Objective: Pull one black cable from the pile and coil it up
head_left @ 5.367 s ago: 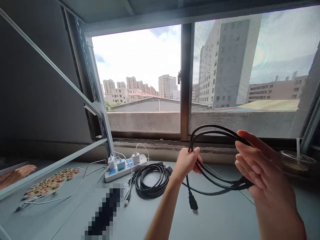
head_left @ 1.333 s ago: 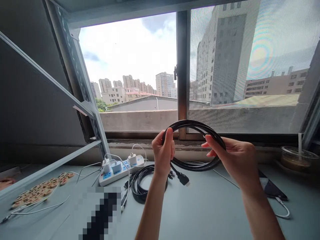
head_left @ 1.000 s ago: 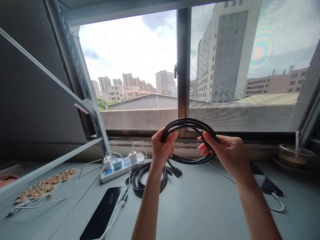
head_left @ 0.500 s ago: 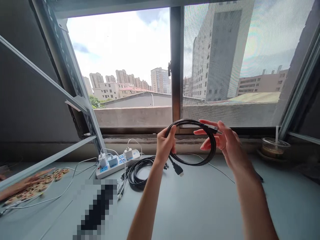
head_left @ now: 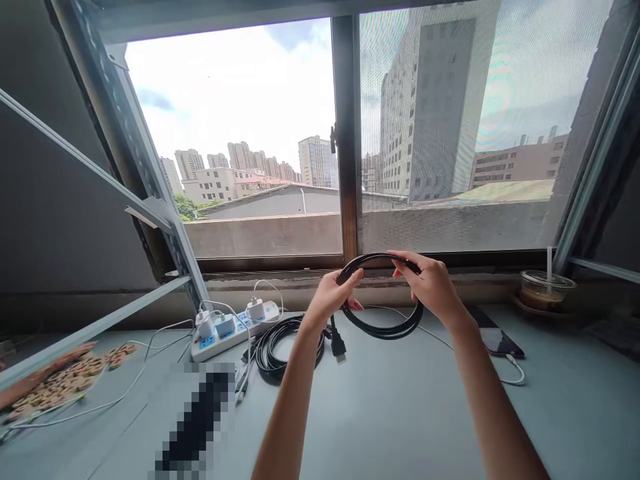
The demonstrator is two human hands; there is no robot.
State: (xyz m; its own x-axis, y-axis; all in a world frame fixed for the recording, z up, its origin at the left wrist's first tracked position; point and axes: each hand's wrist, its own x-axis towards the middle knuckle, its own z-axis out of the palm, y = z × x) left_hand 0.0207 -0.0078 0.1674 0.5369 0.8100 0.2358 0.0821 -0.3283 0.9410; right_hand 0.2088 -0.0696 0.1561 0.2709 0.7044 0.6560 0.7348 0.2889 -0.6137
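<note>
A looped black cable (head_left: pixel 383 331) is held up above the table between my two hands. My left hand (head_left: pixel 333 297) is closed around the left side of the loop, thumb on top. My right hand (head_left: pixel 425 280) grips the upper right of the loop, its fingers wrapped over the cable. One black connector (head_left: pixel 338 343) with a metal tip hangs down below my left hand. The cable's other connector is hidden, apparently by my right hand. Behind my left forearm, a second coiled black cable (head_left: pixel 273 360) lies on the table.
A white power strip (head_left: pixel 235 339) with chargers stands at the back left, with white cables around it. A dark phone (head_left: pixel 495 337) lies at right, near a lidded cup (head_left: pixel 545 291) with a straw. Another person's arm (head_left: pixel 30 387) rests at far left. A metal frame (head_left: pixel 185 247) stands left.
My right hand has closed over the upper right of the loop, covering the connector that was at its fingertips. The loop has dropped slightly, and the hanging connector has swung left.
</note>
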